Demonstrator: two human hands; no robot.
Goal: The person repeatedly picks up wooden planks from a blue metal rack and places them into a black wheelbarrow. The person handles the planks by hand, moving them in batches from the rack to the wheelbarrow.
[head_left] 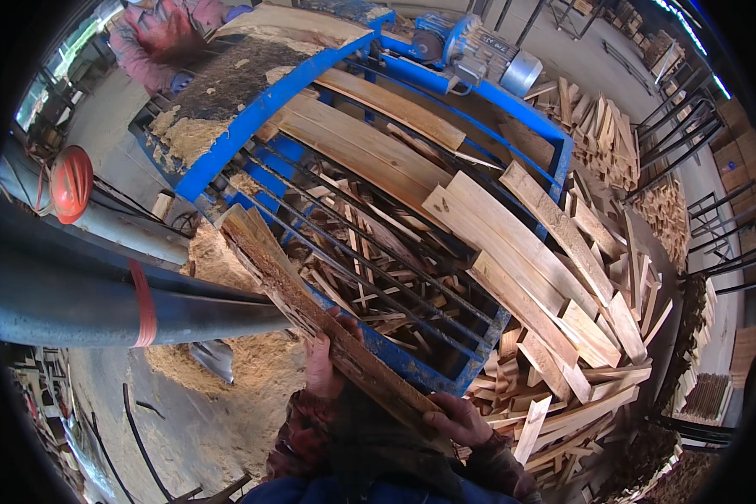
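Note:
A long rough wooden board (344, 340) with a dark, bark-like edge runs slantwise before me, its far end resting by the left side of a blue metal frame (265, 134). My left hand (326, 370) is closed around the board's middle, the thumb up along its side. Near the close end, my right hand (462, 420) grips the same board with its fingers over the edge. Beyond it, dark metal bars (370, 260) span the frame. Several pale planks (361, 151) lie across the frame, and more planks (512, 235) overlap toward the right.
Offcuts (554, 412) pile up at the right. An electric motor (483, 59) sits on the frame's far side. A person (164, 42) stands at the far left, beyond the sawdust-covered machine top (227, 84). An orange hard hat (71, 185) hangs near a large grey pipe (76, 294).

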